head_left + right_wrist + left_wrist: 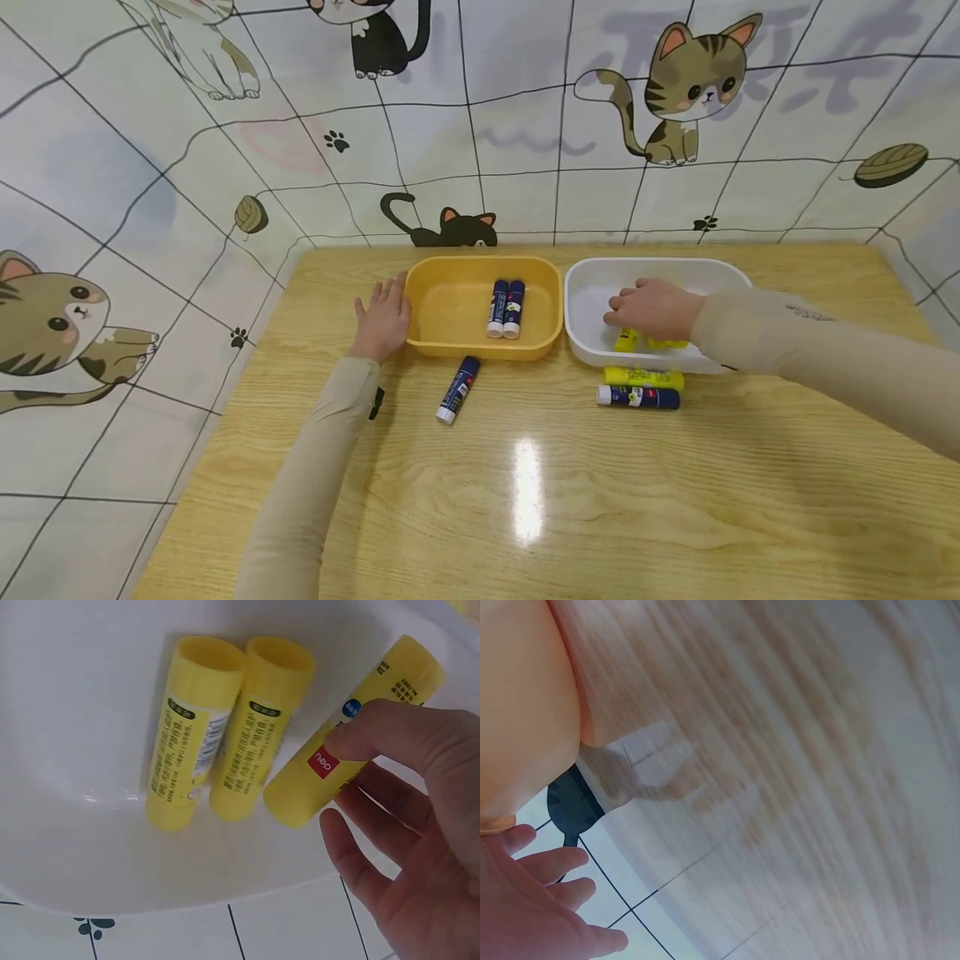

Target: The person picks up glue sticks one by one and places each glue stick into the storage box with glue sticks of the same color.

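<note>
Yellow glue stick [321, 768], pinched by right hand [662, 309], slants up-right in right-wrist view; left hand [383, 321] outstretched.

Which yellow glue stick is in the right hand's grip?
The slanted yellow glue stick, red label showing, in the right-wrist view: the right hand's grip pinches it. The other two in the white tray lie untouched.

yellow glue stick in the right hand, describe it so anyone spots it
On the wooden table, find the white tray. Inside, two yellow sticks lie side by side. Beside them, the yellow glue stick is the one gripped by the right hand, red logo showing.
</note>
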### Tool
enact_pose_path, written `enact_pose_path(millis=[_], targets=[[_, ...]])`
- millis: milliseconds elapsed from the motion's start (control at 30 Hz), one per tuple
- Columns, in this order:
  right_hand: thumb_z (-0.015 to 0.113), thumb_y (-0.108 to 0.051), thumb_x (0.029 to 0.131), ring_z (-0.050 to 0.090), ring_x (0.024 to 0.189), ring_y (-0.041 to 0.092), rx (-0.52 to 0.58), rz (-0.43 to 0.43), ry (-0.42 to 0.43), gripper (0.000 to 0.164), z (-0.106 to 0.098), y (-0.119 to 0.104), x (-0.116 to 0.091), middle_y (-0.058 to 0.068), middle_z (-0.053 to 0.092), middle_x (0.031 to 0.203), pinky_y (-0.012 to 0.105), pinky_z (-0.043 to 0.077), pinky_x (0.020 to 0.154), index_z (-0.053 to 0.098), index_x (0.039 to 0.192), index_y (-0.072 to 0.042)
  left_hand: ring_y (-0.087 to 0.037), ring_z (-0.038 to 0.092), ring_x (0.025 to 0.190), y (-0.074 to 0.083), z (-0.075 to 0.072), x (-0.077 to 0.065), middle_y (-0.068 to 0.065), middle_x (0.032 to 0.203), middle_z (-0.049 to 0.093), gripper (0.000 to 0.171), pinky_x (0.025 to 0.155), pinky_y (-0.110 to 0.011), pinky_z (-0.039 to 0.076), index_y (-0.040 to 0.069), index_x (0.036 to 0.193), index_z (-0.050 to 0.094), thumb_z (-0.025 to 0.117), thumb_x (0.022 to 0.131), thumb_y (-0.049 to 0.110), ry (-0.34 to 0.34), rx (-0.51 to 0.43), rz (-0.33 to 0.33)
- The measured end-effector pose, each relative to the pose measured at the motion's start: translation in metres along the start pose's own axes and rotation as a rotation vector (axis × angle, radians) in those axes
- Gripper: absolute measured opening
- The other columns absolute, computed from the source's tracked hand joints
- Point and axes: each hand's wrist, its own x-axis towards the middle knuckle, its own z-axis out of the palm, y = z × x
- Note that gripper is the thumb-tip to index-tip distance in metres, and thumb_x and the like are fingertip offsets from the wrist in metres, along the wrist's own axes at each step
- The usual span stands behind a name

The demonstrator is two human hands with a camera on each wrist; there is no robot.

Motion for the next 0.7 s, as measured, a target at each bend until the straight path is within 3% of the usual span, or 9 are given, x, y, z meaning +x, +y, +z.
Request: enact_pose_path(millis=[167, 300, 567, 700], targets=[[0.081, -0.004, 0.076, 0.059, 0.095, 0.03, -0.015, -0.03, -0.034, 0.037, 0.006, 0.003, 0.01, 0.01, 0.063, 0.102, 0.049, 0.049, 0.085, 0.065, 0.109, -0.007, -0.037, 0.008, 0.145, 0.0, -0.001, -0.001, -0.018, 0.157, 0.022, 0.053, 0.108, -0.064, -0.006, 0.014, 0.156, 0.016, 0.022, 0.105, 0.027, 0.001, 0.001, -0.001], [0.084, -0.008, 0.073, 0.057, 0.091, 0.028, -0.033, -0.043, -0.036, 0.038, 0.009, 0.004, 0.012, 0.008, 0.063, 0.098, 0.047, 0.049, 0.083, 0.065, 0.106, -0.008, -0.037, 0.009, 0.145, 0.002, -0.001, -0.001, -0.018, 0.157, 0.022, 0.052, 0.108, -0.064, -0.006, 0.013, 0.156, 0.018, 0.023, 0.105, 0.027, 0.005, -0.003, 0.005], [0.078, -0.003, 0.079, 0.055, 0.087, 0.025, -0.029, -0.049, -0.028, 0.029, 0.015, 0.005, 0.012, 0.007, 0.061, 0.096, 0.044, 0.049, 0.08, 0.064, 0.103, -0.008, -0.037, 0.008, 0.145, 0.0, 0.0, 0.001, -0.018, 0.157, 0.022, 0.052, 0.107, -0.065, -0.005, 0.013, 0.156, 0.017, 0.022, 0.106, 0.026, -0.002, -0.004, 0.007], [0.077, 0.0, 0.079, 0.057, 0.09, 0.027, 0.0, -0.011, -0.002, 0.03, 0.012, 0.003, 0.011, 0.009, 0.062, 0.099, 0.044, 0.05, 0.08, 0.065, 0.105, -0.007, -0.037, 0.008, 0.145, -0.001, 0.0, 0.002, -0.019, 0.157, 0.021, 0.052, 0.107, -0.065, -0.005, 0.013, 0.156, 0.016, 0.021, 0.106, 0.027, -0.005, -0.008, 0.007]])
